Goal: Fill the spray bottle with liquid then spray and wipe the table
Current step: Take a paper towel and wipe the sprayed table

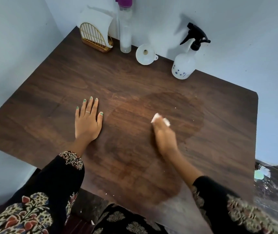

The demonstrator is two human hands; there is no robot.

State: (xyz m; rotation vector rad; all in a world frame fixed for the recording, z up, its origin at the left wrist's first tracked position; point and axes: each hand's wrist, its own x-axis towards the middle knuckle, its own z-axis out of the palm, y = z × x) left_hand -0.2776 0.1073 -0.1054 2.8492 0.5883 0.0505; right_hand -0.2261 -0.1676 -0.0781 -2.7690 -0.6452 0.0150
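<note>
Dark wood-grain table (54, 92) set in a pale blue corner: the person's left hand (87, 120) lies flat on it, fingers spread wide, while the blurred right hand (166, 135) grips a white tissue (156, 117) pressed to a damp patch (177, 108). Along the back wall stand a gold napkin holder (93, 38), a tall clear bottle (125, 29), a white funnel (145, 54) and, farthest right, the spray bottle (184, 65), upright and well apart from both hands.

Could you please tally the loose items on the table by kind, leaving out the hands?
Spray bottle: 1
Tall clear bottle with purple cap: 1
White funnel: 1
Gold wire napkin holder: 1
White wiping tissue, under the right hand: 1
Total: 5
</note>
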